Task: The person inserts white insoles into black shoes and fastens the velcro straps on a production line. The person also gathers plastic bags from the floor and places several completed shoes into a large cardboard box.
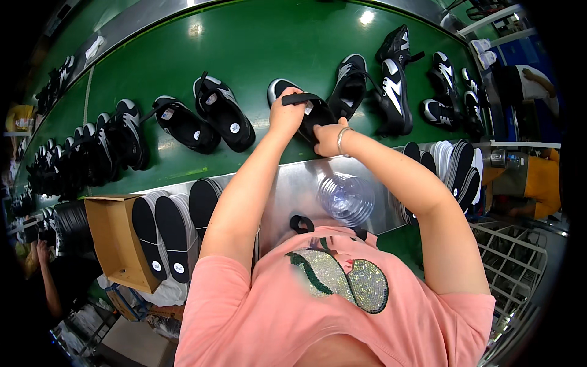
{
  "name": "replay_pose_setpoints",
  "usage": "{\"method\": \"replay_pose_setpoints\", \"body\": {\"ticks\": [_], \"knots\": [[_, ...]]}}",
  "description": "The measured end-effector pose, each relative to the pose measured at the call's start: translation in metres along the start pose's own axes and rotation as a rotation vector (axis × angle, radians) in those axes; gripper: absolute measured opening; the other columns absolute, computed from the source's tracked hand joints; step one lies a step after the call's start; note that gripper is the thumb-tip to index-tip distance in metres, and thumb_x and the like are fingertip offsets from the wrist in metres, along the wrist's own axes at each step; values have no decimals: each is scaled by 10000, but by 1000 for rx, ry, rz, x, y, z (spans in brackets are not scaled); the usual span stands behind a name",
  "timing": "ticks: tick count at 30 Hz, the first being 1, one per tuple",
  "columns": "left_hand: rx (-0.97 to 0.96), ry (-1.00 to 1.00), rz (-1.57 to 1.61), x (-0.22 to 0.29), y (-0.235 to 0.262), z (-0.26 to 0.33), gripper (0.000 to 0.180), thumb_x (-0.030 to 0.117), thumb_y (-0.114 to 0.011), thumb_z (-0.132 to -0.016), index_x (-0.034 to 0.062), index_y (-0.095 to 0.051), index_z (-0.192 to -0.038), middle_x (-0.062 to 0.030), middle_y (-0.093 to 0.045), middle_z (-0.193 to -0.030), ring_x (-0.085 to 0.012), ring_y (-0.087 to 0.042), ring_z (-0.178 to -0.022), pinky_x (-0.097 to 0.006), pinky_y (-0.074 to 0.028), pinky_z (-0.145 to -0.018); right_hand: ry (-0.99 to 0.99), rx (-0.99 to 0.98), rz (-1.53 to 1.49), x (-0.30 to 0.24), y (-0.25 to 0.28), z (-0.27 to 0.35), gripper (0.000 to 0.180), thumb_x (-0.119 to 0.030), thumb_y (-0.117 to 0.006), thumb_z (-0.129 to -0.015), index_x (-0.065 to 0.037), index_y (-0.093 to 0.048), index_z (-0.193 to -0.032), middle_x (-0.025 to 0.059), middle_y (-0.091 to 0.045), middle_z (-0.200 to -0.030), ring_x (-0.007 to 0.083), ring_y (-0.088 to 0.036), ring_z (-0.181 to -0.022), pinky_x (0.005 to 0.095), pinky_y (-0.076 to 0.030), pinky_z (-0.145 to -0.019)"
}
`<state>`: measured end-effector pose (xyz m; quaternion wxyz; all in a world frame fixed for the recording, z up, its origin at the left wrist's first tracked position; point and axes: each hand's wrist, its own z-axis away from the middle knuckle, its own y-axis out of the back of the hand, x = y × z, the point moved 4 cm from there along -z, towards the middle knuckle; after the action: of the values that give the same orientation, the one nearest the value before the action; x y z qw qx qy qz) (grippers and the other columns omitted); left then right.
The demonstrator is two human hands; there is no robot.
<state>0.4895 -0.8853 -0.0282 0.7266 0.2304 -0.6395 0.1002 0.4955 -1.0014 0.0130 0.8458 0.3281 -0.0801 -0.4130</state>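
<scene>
A black sneaker with a silver-trimmed toe [279,87] rests on the green work surface [287,43] in front of me. My left hand [287,116] is closed at its side, fingers by the black strap across the opening. At the heel, my right hand [330,136] is closed on the collar, its fingers partly inside the shoe; whether they hold an insole is hidden. Just right of it stands another black sneaker [350,85]. Two more open sneakers, a near one [227,116] and a farther-left one [183,125], show black insoles with white round stickers.
Rows of sneakers [125,134] run left, and more [396,92] stand right. Along the near metal ledge are a cardboard box [110,238], bundled insoles [147,232], a clear plastic container [347,199] and more insoles [458,168]. Other people work at both sides.
</scene>
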Motion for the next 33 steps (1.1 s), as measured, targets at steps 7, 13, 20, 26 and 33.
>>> {"method": "replay_pose_setpoints", "body": {"ticks": [7, 13, 20, 26, 33], "knots": [[-112, -61, -77, 15, 0, 9, 168, 162, -540, -752, 76, -594, -886, -138, -610, -789, -309, -581, -767, -340, -449, -667, 39, 484, -1636, 33, -7, -23, 207, -173, -572, -780, 32, -587, -798, 85, -588, -699, 138, -540, -538, 235, -450, -530], [-39, -74, -71, 13, 1, 5, 183, 172, -504, -788, 44, -588, -887, -158, -605, -756, -280, -596, -725, -329, -447, -641, 11, 534, -1616, 36, -9, -31, 163, -148, -583, -778, 14, -584, -762, 56, -569, -612, 107, -504, -472, 224, -416, -469], [-98, -25, 19, 13, -6, 7, 187, 169, -500, -796, 23, -594, -866, -121, -609, -754, -231, -588, -725, -301, -436, -653, 81, 553, -1559, 34, -7, -28, 183, -173, -593, -772, 6, -587, -737, 55, -577, -612, 112, -524, -478, 225, -420, -473], [-172, 159, 153, 3, -11, -2, 247, 246, -500, -851, 13, -577, -880, -77, -595, -727, -167, -548, -695, -274, -417, -624, 23, 699, -1476, 37, -11, -24, 209, -192, -620, -761, 14, -592, -737, 61, -581, -606, 111, -526, -458, 235, -410, -438], [-81, 20, 31, -3, -10, -5, 175, 182, -493, -829, 38, -584, -867, -109, -602, -755, -185, -565, -699, -297, -434, -634, 79, 668, -1489, 30, -3, -19, 142, -150, -579, -795, -19, -560, -745, 11, -544, -636, 83, -480, -518, 218, -402, -501]]}}
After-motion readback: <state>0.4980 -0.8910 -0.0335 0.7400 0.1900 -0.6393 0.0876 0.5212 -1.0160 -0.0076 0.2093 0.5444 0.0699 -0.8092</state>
